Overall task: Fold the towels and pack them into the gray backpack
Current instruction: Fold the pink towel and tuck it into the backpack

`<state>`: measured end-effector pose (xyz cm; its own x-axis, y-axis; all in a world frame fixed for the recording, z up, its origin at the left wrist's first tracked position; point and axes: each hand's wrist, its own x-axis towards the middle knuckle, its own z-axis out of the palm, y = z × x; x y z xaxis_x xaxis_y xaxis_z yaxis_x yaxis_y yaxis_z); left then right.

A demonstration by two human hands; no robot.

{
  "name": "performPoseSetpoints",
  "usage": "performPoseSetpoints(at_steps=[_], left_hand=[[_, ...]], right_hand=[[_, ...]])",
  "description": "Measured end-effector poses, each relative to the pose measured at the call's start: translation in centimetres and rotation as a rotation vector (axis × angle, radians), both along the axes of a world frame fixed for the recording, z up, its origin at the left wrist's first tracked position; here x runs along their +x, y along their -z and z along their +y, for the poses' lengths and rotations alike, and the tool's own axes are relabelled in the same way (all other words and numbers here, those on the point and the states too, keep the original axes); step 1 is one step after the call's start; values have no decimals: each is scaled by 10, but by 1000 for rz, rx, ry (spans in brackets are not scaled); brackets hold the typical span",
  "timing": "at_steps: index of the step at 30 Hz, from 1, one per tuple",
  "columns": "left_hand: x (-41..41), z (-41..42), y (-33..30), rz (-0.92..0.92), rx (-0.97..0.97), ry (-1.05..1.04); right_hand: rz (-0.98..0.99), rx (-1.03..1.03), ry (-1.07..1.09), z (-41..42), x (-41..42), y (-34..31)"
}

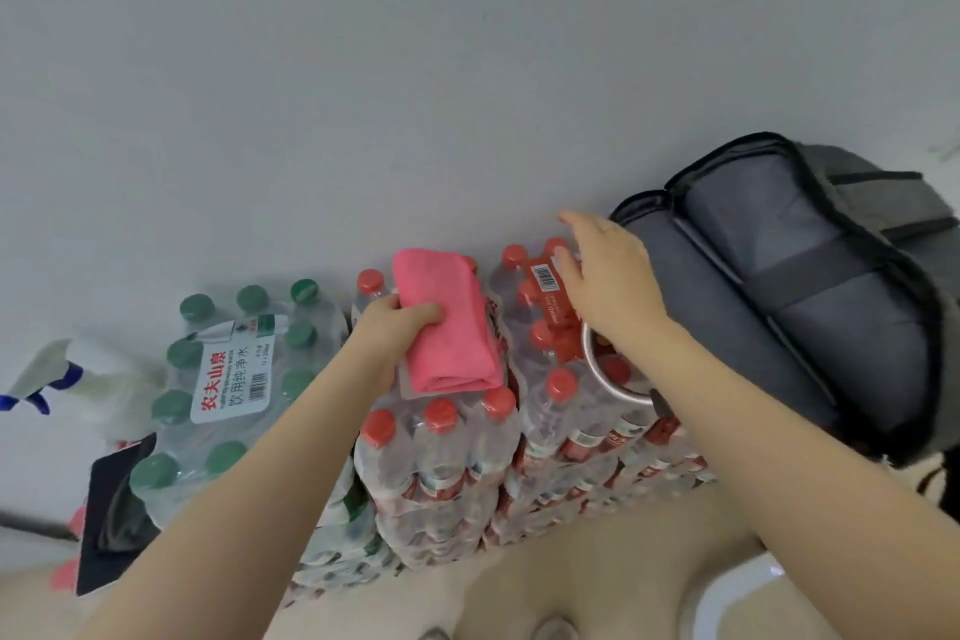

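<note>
Atop the bottle packs [441, 452], my left hand [395, 327] clamps the folded pink towel [449, 322] while my right hand [608, 281], fingers apart, should spread the gray backpack [810, 286] mouth.

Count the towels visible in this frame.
1. A folded pink cloth towel is held in the left hand's grip above the red-capped water bottle packs. Others may be hidden inside the open gray fabric backpack.

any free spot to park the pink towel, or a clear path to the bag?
Free: the open gray backpack, its compartment unzipped, right of the right hand. Crowded: the red-capped bottle packs under the left hand gripping the pink towel, a metal bowl on top, and the green-capped pack on the left.
</note>
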<state>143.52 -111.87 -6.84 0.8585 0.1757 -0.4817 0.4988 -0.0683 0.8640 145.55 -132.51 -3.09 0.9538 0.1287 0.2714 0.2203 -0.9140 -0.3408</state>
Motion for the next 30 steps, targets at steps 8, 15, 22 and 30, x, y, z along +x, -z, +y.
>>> performPoseSetpoints(at_steps=[8, 15, 22, 30], left_hand=[[7, -52, -44, 15, -601, 191], [21, -124, -52, -66, -686, 308], [31, -160, -44, -59, -693, 289], [46, -231, -41, -207, -235, 545]], right_hand=[[196, -484, 290, -101, -10, 8], [365, -445, 398, -157, -13, 16], [343, -403, 303, -165, 6, -7], [141, -342, 276, -205, 1, -54]])
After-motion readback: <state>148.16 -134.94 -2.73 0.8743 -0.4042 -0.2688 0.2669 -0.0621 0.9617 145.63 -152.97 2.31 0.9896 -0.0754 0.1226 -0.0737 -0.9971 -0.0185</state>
